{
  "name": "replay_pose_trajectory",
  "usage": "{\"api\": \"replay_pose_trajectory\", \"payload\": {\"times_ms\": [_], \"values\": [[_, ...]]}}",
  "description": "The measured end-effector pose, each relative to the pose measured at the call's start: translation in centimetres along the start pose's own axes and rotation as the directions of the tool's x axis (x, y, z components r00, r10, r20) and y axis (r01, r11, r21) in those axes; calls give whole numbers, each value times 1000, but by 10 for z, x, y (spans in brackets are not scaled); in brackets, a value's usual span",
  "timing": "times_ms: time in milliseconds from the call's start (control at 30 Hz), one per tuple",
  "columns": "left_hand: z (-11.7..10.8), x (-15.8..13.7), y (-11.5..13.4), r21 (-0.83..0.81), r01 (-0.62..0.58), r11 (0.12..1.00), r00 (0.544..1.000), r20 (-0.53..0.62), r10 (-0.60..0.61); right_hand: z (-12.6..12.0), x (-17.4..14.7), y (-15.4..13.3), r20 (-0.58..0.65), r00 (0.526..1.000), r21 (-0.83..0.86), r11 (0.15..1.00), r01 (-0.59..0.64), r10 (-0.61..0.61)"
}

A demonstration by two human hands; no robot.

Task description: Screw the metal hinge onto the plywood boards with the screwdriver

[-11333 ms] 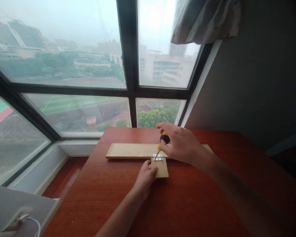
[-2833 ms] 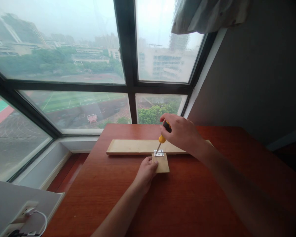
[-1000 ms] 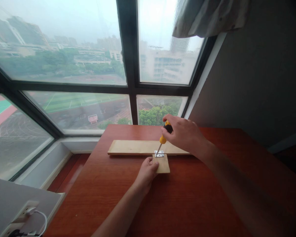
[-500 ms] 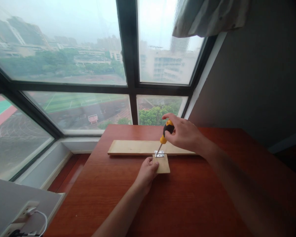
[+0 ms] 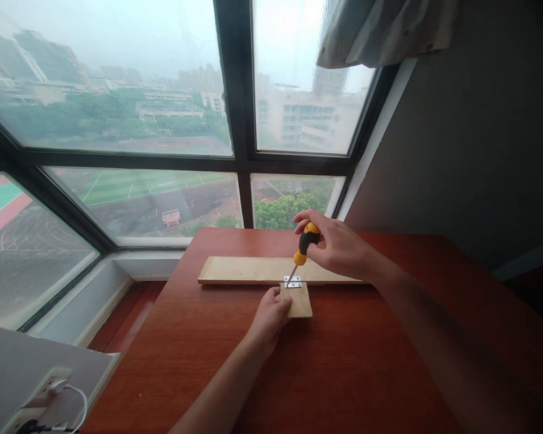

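Note:
My right hand (image 5: pixel 337 244) is closed around the yellow-and-black handle of a screwdriver (image 5: pixel 300 258), which leans with its tip down on the left side of a small metal hinge (image 5: pixel 293 282). One leaf of the hinge lies on a long pale board (image 5: pixel 239 270), the other on a small square wooden piece (image 5: pixel 301 303). My left hand (image 5: pixel 270 316) grips that small piece at its left edge, thumb on top and fingers partly hidden underneath. Any screw under the tip is too small to make out.
The boards lie on a reddish-brown wooden table (image 5: pixel 344 367). Behind it stands a large window with dark frames (image 5: pixel 242 161). A curtain (image 5: pixel 384 36) hangs at the upper right. At the lower left, a wall socket (image 5: pixel 52 386) has a white cable plugged in.
My right hand's fingers have shifted around the screwdriver handle, and the handle has moved very slightly. The tip stays on the hinge; my left hand and both boards look unmoved.

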State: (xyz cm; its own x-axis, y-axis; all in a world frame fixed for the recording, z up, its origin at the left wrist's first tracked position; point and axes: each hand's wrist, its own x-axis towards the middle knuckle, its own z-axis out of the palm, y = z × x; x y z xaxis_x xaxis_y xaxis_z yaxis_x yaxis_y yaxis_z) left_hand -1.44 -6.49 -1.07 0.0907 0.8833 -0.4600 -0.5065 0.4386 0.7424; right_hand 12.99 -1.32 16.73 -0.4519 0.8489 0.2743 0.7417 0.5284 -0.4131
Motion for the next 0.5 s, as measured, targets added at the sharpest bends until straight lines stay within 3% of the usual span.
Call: {"api": "replay_pose_trajectory", "payload": {"times_ms": [67, 167, 233, 433, 500], "values": [[0, 0, 0, -3, 0, 1000, 1000, -1, 0, 0, -1, -2, -49, 997, -104, 993, -58, 53], [-1, 1, -1, -4, -1, 1000, 1000, -2, 1, 0, -1, -5, -146, 975, -346, 914, -210, 169], [-1, 1, -1, -8, -6, 1000, 1000, 1, 6, 0, -1, -5, -154, 970, -394, 889, -234, 187], [1, -1, 1, 3, 0, 1000, 1000, -1, 0, -1, -2, 1, -25, 997, -51, 996, -80, 78], [1, -1, 1, -3, -5, 1000, 1000, 4, 5, -1, -2, 1, -28, 997, -35, 997, -69, 68]]}}
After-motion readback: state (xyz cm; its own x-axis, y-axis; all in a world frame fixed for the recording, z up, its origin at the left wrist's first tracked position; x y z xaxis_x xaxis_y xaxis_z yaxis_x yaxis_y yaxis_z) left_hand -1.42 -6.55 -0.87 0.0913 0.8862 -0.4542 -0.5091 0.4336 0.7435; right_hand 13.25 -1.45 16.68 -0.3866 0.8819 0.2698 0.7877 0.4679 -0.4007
